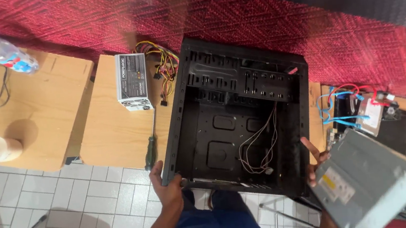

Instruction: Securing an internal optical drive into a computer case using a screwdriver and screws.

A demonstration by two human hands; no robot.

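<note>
PC case (234, 121), screwdriver (150, 147) beside, PSU (131, 81) behind

A computer repair workshop: gutted PC case (236, 120), loose power supply (132, 81), screwdriver (150, 149) on wooden desks (114, 133) (white tiled floor (70, 193)).

A white rectangular label (130, 79) is lying on the grey power supply (132, 82) far left; a yellowish label (334, 184) is showing on the grey drive (371, 182) near right.

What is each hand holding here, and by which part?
The left hand grips the open black metal computer case at its near left corner. The right hand holds a flat grey metal drive box by its near end.
</note>
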